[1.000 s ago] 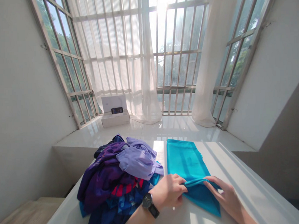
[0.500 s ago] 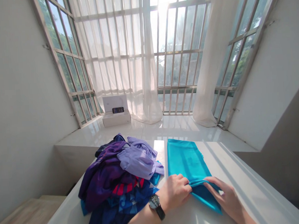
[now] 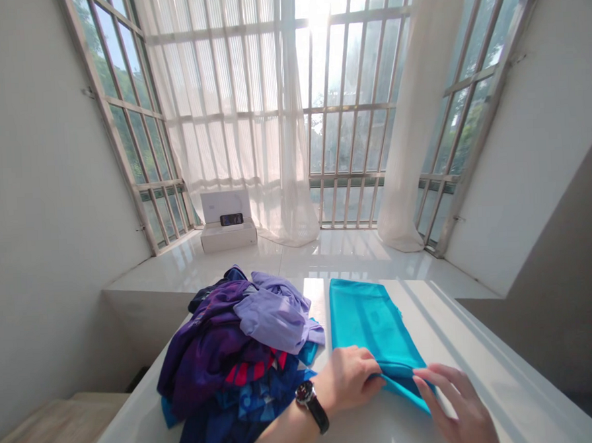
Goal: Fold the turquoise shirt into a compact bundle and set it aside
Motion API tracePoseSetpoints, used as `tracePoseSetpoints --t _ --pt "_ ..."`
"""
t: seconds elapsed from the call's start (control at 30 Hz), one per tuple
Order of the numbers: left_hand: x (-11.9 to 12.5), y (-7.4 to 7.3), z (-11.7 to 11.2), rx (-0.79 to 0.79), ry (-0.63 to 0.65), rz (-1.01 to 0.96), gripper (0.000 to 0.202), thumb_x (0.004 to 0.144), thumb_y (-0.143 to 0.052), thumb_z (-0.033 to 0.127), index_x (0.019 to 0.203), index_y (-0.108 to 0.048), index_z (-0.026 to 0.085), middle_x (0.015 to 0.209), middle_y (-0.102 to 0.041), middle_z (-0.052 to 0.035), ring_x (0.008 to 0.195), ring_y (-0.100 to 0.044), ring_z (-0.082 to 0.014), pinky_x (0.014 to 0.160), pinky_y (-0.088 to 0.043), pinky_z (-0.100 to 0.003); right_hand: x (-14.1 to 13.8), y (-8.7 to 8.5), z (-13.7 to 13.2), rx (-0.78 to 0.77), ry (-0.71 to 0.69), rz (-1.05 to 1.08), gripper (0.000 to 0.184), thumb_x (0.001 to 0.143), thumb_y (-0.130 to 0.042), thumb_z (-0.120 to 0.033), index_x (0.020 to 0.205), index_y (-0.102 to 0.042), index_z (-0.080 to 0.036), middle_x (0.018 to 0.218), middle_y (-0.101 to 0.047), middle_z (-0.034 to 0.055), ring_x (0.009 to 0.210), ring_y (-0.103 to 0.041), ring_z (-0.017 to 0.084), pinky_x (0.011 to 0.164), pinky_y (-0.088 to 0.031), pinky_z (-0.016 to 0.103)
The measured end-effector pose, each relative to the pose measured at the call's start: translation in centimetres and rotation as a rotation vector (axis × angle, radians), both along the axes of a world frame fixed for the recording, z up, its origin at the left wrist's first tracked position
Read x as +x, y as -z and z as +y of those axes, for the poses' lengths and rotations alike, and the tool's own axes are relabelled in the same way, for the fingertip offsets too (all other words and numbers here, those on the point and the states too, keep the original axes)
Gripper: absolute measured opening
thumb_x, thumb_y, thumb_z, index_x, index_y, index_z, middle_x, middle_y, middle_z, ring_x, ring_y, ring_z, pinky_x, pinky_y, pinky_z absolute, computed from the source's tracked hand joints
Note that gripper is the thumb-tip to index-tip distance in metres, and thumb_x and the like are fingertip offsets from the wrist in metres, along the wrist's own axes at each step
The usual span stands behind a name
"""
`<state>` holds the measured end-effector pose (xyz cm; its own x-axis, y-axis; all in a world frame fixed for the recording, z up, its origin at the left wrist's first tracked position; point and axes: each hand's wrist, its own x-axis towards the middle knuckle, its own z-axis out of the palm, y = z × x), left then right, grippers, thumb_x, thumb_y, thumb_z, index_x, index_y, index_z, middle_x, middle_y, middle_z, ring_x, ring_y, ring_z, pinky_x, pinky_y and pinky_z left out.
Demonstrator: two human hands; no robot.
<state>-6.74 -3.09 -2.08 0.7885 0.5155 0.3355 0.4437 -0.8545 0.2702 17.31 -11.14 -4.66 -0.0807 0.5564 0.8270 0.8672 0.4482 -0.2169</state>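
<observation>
Two hands at the near end of a teal garment point(image 3: 371, 326) on the desk point(image 3: 488, 383)

The left hand point(image 3: 349, 381) grips the folded edge with closed fingers; the right hand point(image 3: 459, 408) has open fingers touching the garment's corner. A heap of purple and blue clothes point(image 3: 238, 357) lies just beside it. Far off, a white box point(image 3: 229, 237) carries a phone point(image 3: 231, 219).

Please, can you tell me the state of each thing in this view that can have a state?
turquoise cloth, lying flat on the white table, near end folded over
left hand, closed on the fold
right hand, open, fingers at the fold
wristwatch, worn on the left wrist
clothes pile, heaped, unfolded
white curtain, hanging across the window
phone, propped on a white box
</observation>
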Motion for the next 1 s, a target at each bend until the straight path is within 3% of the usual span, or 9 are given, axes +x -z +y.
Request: tracePoseSetpoints --t 0.1,0.2,0.33,0.5,0.6,0.7,0.87,1.0 --pt "0.1 0.2 0.2 -0.020 -0.006 -0.013 0.023 0.101 -0.059 0.037 0.090 -0.072 0.021 0.097 -0.077 -0.0025 0.088 -0.071 -0.0199 0.075 -0.052 -0.029 -0.4 0.1 -1.0 -0.072 -0.132 -0.180 0.030 0.091 -0.070 -0.039 0.118 -0.070 -0.026 0.108 -0.076 0.0069 0.098 -0.075 0.024 0.082 -0.065 0.035" --pt "0.2 0.3 0.3 -0.070 0.006 -0.021 0.021 0.100 -0.060 0.037 0.096 -0.075 0.023 0.099 -0.078 -0.0039 0.090 -0.072 -0.0228 0.075 -0.055 -0.032 -0.4 0.5 -1.2 -0.110 -0.148 -0.236 0.032 0.093 -0.069 -0.038 0.122 -0.068 -0.027 0.109 -0.079 0.0047 0.096 -0.077 0.022 0.082 -0.066 0.031" --pt "0.4 0.6 0.5 -0.116 0.029 -0.049 0.017 0.097 -0.064 0.032 0.103 -0.076 0.022 0.101 -0.079 -0.0075 0.092 -0.073 -0.0267 0.079 -0.058 -0.037 0.0 1.5 -1.0 -0.191 -0.051 -0.230 0.024 0.101 -0.054 -0.038 0.113 -0.073 -0.029 0.103 -0.081 0.0024 0.089 -0.079 0.021 0.077 -0.066 0.031" --pt "0.5 0.9 0.5 -0.140 0.011 -0.092 0.023 0.098 -0.064 0.038 0.103 -0.079 0.021 0.102 -0.079 -0.0092 0.093 -0.073 -0.0286 0.081 -0.060 -0.039 -0.5 2.2 -0.8 -0.273 0.102 -0.228 0.041 0.104 -0.040 -0.047 0.108 -0.074 -0.025 0.103 -0.083 0.0064 0.086 -0.080 0.024 0.074 -0.067 0.034" --pt "0.4 0.8 0.4 -0.144 -0.011 -0.119 0.026 0.100 -0.062 0.040 0.102 -0.080 0.021 0.103 -0.079 -0.0094 0.092 -0.074 -0.0274 0.079 -0.059 -0.037 -1.5 2.0 -0.5 -0.349 0.179 -0.172 0.045 0.104 -0.037 -0.050 0.108 -0.073 -0.025 0.107 -0.082 0.0085 0.089 -0.080 0.025 0.069 -0.067 0.032" --pt "0.3 0.7 0.2 -0.136 -0.015 -0.121 0.025 0.101 -0.060 0.034 0.103 -0.080 0.020 0.104 -0.079 -0.0100 0.093 -0.074 -0.0259 0.080 -0.059 -0.035 -2.4 1.6 -0.1 -0.410 0.150 -0.030 0.048 0.102 -0.036 -0.055 0.103 -0.074 -0.026 0.112 -0.080 0.0092 0.099 -0.079 0.026 0.076 -0.066 0.033" --pt "0.2 0.4 -0.1 -0.081 -0.014 -0.109 0.022 0.102 -0.058 0.031 0.102 -0.078 0.021 0.102 -0.078 -0.0062 0.092 -0.073 -0.0230 0.079 -0.057 -0.031 -2.9 1.0 0.6 -0.601 0.086 0.298 0.042 0.092 -0.051 -0.062 0.096 -0.074 -0.027 0.096 -0.082 0.0038 0.088 -0.079 0.025 0.076 -0.063 0.030" --pt "0.2 0.1 -0.2 -0.018 -0.018 -0.074 0.020 0.100 -0.060 0.031 0.099 -0.077 0.020 0.101 -0.077 -0.0072 0.090 -0.072 -0.0247 0.076 -0.056 -0.033 -2.6 0.7 1.1 -0.719 0.074 0.393 0.041 0.087 -0.055 -0.065 0.092 -0.076 -0.029 0.092 -0.082 0.0001 0.088 -0.078 0.025 0.077 -0.060 0.028"
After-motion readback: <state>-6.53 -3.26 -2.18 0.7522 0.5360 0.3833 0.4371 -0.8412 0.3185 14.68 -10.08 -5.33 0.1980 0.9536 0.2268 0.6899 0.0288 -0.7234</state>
